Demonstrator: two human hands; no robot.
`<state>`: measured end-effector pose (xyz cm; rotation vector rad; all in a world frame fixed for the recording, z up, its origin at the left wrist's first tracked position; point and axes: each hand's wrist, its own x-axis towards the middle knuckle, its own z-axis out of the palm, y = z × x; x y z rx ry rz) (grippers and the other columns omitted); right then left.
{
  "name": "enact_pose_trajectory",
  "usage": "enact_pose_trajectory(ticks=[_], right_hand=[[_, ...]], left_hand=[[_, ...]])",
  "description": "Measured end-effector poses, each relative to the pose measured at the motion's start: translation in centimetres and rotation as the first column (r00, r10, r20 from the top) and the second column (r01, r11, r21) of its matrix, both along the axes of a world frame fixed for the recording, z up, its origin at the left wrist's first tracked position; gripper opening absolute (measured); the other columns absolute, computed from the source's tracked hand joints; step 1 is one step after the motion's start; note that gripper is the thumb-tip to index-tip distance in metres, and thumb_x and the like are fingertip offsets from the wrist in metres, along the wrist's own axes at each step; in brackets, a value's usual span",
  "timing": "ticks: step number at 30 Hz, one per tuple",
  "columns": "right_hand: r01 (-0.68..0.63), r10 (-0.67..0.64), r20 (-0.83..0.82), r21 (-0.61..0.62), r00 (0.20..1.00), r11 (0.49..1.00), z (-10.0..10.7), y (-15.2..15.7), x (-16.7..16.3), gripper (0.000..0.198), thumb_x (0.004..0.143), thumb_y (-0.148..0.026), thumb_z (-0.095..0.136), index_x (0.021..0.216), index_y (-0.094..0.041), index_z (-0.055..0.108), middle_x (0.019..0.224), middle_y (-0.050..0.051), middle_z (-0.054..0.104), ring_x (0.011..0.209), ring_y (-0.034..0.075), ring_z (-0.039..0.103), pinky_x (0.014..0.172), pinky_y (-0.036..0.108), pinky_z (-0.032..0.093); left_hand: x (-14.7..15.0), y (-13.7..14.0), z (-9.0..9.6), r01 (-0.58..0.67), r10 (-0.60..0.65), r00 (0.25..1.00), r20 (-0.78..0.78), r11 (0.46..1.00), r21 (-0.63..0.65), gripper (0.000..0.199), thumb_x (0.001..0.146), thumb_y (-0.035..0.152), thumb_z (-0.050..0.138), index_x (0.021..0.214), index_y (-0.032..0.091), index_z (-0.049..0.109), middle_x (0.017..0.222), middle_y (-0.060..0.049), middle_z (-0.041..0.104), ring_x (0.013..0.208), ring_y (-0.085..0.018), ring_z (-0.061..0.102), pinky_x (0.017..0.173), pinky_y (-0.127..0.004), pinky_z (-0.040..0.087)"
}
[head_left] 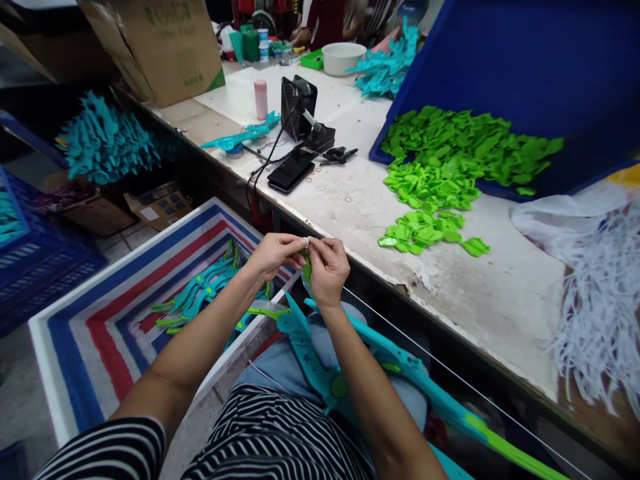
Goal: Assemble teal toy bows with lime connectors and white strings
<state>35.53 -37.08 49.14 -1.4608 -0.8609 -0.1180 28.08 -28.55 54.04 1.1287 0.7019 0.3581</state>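
Note:
My left hand (278, 256) and my right hand (329, 268) meet fingertip to fingertip above my lap. Both are closed in a pinch on a white string (307, 243), which looks looped or knotted between them. Just under the fingers a green plastic tip shows, partly hidden by my right hand. Across my lap lies a long teal plastic toy bow (430, 387) with green ends, partly covered by my right forearm. A taut white length of the string runs from near my right hand toward the lower right.
A striped-lined bin (107, 320) at left holds several teal-green bows. On the worktable (500, 293) are green pieces (425, 230), a tilted blue bin (480, 60), a black fan (299, 103), a phone (291, 169) and scissors (339, 155). White strings (600, 300) hang at right. Another person sits beyond.

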Motion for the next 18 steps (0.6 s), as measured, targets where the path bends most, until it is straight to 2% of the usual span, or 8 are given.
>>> enact_pose_trajectory(ticks=[2, 6, 8, 11, 15, 18], right_hand=[[0.005, -0.005, -0.026, -0.006, 1.000, 1.000, -0.1, 0.2, -0.1, 0.015, 0.085, -0.025, 0.057, 0.087, -0.022, 0.071, 0.080, 0.001, 0.055, 0.076, 0.013, 0.056, 0.068, 0.027, 0.049], [0.041, -0.041, -0.133, -0.004, 0.990, 0.999, 0.0, 0.2, -0.1, 0.017, 0.082, -0.024, 0.059, 0.098, -0.020, 0.065, 0.082, 0.001, 0.058, 0.074, 0.013, 0.057, 0.066, 0.026, 0.050], [0.028, -0.029, -0.087, -0.012, 0.996, 1.000, 0.1, 0.0, 0.0, 0.015, 0.083, -0.024, 0.057, 0.096, -0.021, 0.065, 0.085, 0.002, 0.060, 0.077, 0.015, 0.058, 0.067, 0.028, 0.051], [-0.025, 0.029, 0.078, -0.046, 0.997, 0.999, 0.5, -0.4, 0.5, 0.013, 0.086, -0.026, 0.055, 0.087, -0.023, 0.068, 0.087, 0.004, 0.062, 0.083, 0.017, 0.059, 0.074, 0.032, 0.051], [-0.036, 0.053, 0.159, -0.110, 0.986, 0.993, 0.8, -0.6, 1.6, 0.015, 0.088, -0.029, 0.055, 0.083, -0.023, 0.069, 0.084, 0.004, 0.063, 0.081, 0.017, 0.061, 0.075, 0.034, 0.051], [-0.044, 0.070, 0.187, -0.140, 0.980, 0.989, 0.9, -0.7, 2.1, 0.016, 0.088, -0.027, 0.055, 0.081, -0.022, 0.068, 0.083, 0.004, 0.063, 0.079, 0.017, 0.061, 0.074, 0.033, 0.051]], left_hand=[[0.2, -0.3, 0.2, -0.035, 0.035, 0.999, -0.018, 0.999, 0.024, 0.012, 0.073, 0.016, 0.070, 0.065, 0.009, 0.064, 0.044, -0.001, 0.058, 0.040, -0.009, 0.055, 0.041, -0.016, 0.043], [0.8, -1.0, 0.4, -0.128, 0.129, 0.991, -0.018, 0.990, 0.051, 0.012, 0.072, 0.015, 0.070, 0.063, 0.011, 0.062, 0.046, 0.001, 0.058, 0.040, -0.008, 0.054, 0.041, -0.016, 0.041], [1.0, -1.3, 0.4, -0.180, 0.180, 0.984, -0.013, 0.983, 0.037, 0.014, 0.070, 0.015, 0.071, 0.061, 0.011, 0.060, 0.048, 0.002, 0.058, 0.041, -0.008, 0.054, 0.042, -0.017, 0.041], [1.4, -1.4, 0.5, -0.250, 0.249, 0.968, -0.026, 0.968, -0.030, 0.017, 0.069, 0.012, 0.067, 0.056, 0.012, 0.056, 0.049, 0.002, 0.056, 0.043, -0.008, 0.054, 0.045, -0.018, 0.042], [1.5, -1.0, 0.7, -0.213, 0.211, 0.977, -0.024, 0.965, -0.152, 0.013, 0.065, 0.008, 0.061, 0.054, 0.011, 0.057, 0.049, 0.001, 0.058, 0.047, -0.009, 0.056, 0.052, -0.022, 0.048], [1.3, -0.8, 0.5, -0.143, 0.147, 0.989, 0.018, 0.979, -0.143, 0.007, 0.062, 0.006, 0.058, 0.057, 0.009, 0.061, 0.054, -0.001, 0.061, 0.052, -0.010, 0.059, 0.060, -0.024, 0.051]])
